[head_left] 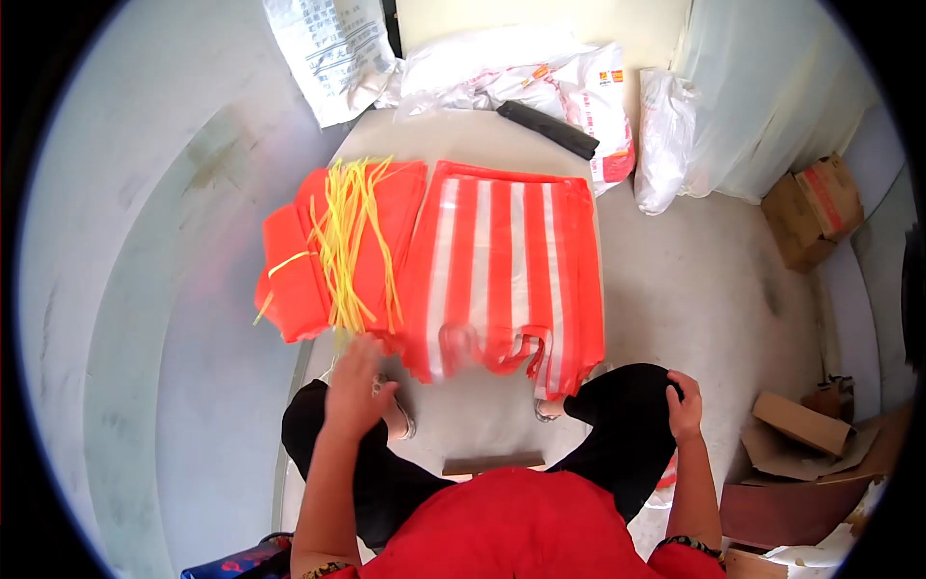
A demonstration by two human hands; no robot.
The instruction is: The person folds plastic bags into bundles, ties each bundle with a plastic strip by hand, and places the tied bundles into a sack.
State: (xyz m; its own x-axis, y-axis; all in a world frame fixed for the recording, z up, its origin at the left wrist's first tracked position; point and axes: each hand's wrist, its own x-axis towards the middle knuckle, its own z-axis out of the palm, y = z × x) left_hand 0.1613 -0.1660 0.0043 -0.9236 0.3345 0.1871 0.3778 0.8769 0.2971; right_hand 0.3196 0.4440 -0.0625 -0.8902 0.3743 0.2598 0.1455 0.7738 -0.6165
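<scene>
My left hand point(357, 388) is over my left knee, just below the near edge of the red bags. Its fingers are blurred by motion; the thumb stands apart, and I see nothing held. My right hand point(686, 405) lies on my right knee, fingers loosely spread and empty. In front of me is a flat stack of red-and-white striped plastic bags point(502, 261). To its left lies a folded red bundle point(292, 275) with a yellow tie around it. Many loose yellow strips point(352, 241) are draped over the red plastic beside it.
White printed sacks point(540, 72) and a dark roll point(548, 130) lie at the far end. A white bag point(666, 140) stands to their right. Cardboard boxes point(813, 212) sit by the right wall, with opened cardboard point(805, 434) nearer. A pale wall point(125, 289) runs along the left.
</scene>
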